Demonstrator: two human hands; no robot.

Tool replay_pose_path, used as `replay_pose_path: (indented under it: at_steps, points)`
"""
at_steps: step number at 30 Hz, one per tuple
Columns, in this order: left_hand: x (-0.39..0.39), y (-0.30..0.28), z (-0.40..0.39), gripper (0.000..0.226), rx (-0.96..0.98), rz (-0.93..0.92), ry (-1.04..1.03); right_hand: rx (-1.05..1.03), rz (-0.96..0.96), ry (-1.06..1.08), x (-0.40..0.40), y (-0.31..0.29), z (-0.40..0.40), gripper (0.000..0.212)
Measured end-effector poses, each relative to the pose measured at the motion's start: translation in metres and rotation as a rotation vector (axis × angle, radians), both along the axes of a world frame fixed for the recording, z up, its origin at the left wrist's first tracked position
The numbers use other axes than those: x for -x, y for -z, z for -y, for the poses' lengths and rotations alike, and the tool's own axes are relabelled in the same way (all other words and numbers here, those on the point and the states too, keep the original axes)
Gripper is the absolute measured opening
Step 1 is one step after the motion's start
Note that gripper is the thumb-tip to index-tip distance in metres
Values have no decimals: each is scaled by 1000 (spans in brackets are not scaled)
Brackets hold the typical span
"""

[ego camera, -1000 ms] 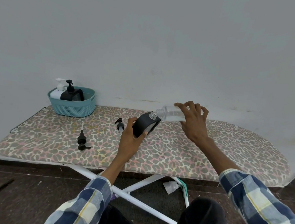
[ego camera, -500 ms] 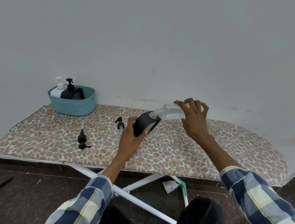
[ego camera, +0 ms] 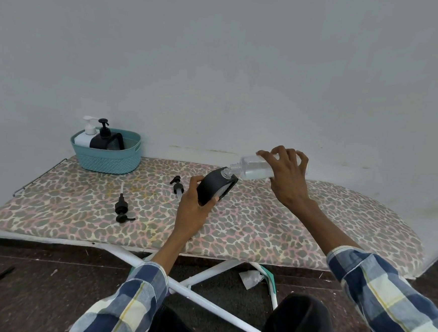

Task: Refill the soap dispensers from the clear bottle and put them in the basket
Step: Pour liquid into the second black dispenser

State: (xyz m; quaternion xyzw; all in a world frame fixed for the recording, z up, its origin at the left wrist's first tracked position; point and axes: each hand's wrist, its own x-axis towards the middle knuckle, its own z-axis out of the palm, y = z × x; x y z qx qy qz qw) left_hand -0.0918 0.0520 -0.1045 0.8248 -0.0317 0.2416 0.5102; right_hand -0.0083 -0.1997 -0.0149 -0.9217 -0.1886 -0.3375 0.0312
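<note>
Soap dispenser [ego camera: 214, 189], black and capless, sat tilted at frame centre in the left hand [ego camera: 195, 208], whose fingers curled round its body. Just beyond, the right hand [ego camera: 286, 176] gripped the clear bottle [ego camera: 254, 166] laid almost level, its neck meeting the dispenser's small opening — a slight wobble of either would likely send soap onto the patterned board [ego camera: 260, 226]. Two loose pumps [ego camera: 121, 208] lay further left; the basket [ego camera: 108, 154], upper left, held two dispensers.

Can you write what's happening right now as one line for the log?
step: refilling | left hand: holds black dispenser tilted | right hand: tips clear bottle into it | basket: two dispensers inside
</note>
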Motion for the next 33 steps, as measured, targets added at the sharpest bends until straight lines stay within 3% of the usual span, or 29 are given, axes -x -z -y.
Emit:
replay_pose_path:
  at_steps: [33]
  points:
    - [1, 0, -1, 56, -20, -19, -18, 17, 10, 7, -3, -1, -2, 98]
